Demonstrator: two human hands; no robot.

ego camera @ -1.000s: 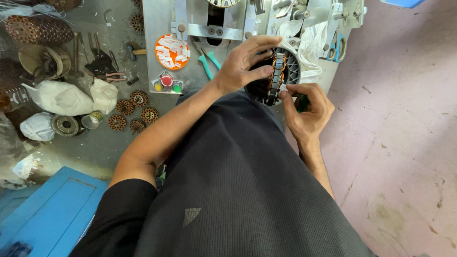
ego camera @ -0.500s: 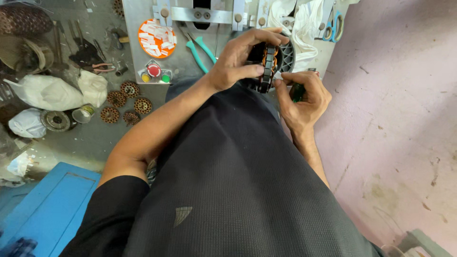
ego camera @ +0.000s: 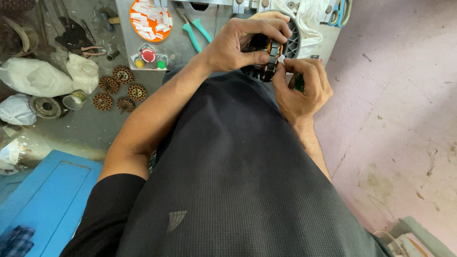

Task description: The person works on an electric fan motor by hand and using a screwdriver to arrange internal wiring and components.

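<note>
Left hand (ego camera: 238,45) grips the stator (ego camera: 271,54) at the bench edge; right hand (ego camera: 302,85) pinches a white slip (ego camera: 282,58) against it. Likely heavy, rigid — hold the core, spare the fragile copper windings.

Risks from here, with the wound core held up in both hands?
1. The left hand alone wraps the round wound core, off the bench; if that grip loosens it may drop.
2. The right hand pinches a small white strip at the copper windings; it may slip or scrape them.
3. The teal-handled pliers lie just beside the left wrist and may get knocked.
</note>
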